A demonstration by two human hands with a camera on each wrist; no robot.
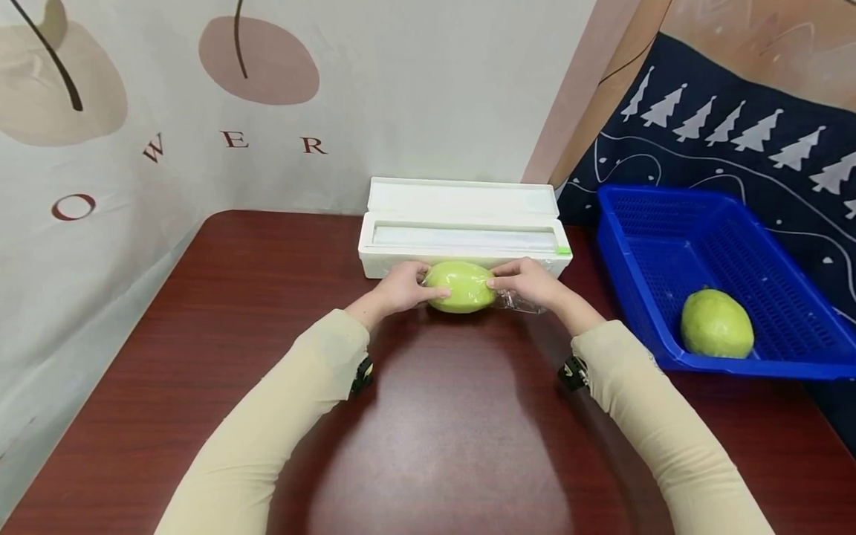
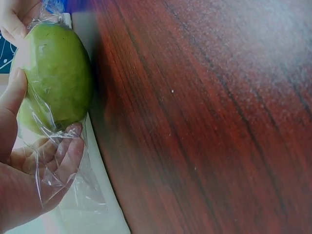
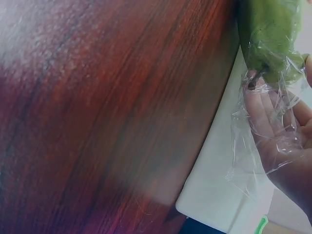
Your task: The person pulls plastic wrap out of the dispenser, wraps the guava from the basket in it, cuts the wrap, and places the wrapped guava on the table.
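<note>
A smooth, oval green fruit (image 1: 461, 287), with clear plastic wrap around it, is held between both hands in front of the white wrap box (image 1: 401, 264). My left hand (image 1: 403, 287) grips its left end, thumb on the near side and fingers beneath the end. Loose film (image 2: 44, 170) spreads over those fingers in the left wrist view. At the other end my right hand (image 1: 528, 282) holds the fruit, thumb against its side. Crumpled wrap (image 3: 243, 146) trails over the right palm and fingers, close to the dark stem (image 3: 257, 78).
The wrap box's lid (image 1: 461, 197) stands raised at the back, with a green piece (image 1: 563, 250) at its right end. To the right, a blue plastic basket (image 1: 631, 297) holds another green fruit (image 1: 717, 324). A printed cloth (image 1: 428, 89) hangs behind the brown table (image 1: 428, 446).
</note>
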